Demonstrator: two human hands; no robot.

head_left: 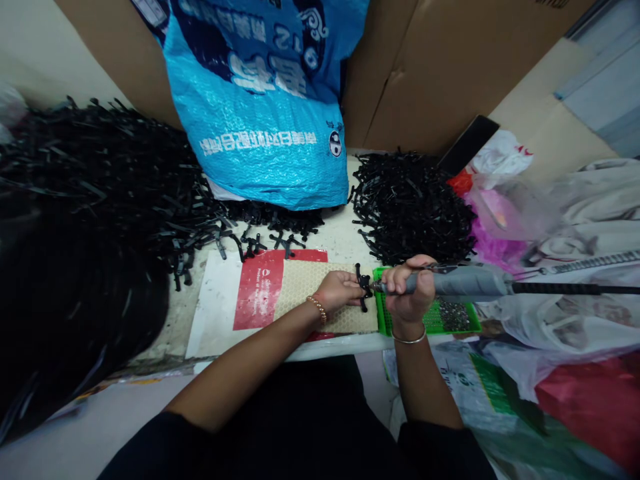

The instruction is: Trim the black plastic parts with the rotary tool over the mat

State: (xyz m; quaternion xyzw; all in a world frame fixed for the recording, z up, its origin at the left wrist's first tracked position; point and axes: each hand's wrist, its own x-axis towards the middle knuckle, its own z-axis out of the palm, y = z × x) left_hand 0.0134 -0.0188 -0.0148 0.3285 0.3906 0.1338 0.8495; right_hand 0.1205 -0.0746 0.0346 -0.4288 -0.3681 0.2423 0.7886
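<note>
My left hand (339, 291), with a beaded bracelet at the wrist, pinches a small black plastic part with several arms (364, 287). My right hand (413, 290) is wrapped round a grey electric screwdriver (465, 280), held sideways with its tip pointing left. That tip meets the black part or is very close to it; contact is too small to make out. Beneath the left hand lies a cream textured mat (300, 293) over a red and white sheet (253, 300). Under the right hand is a green tray (383, 317) with many tiny metal screws (455, 317).
Large heaps of black parts lie at the left (110, 173) and the back right (410, 207). A blue printed sack (265, 133) stands behind the mat. At far left is a big black container or bag (85, 300). Plastic bags (505, 220) crowd the right; the screwdriver's cord (560, 289) runs there.
</note>
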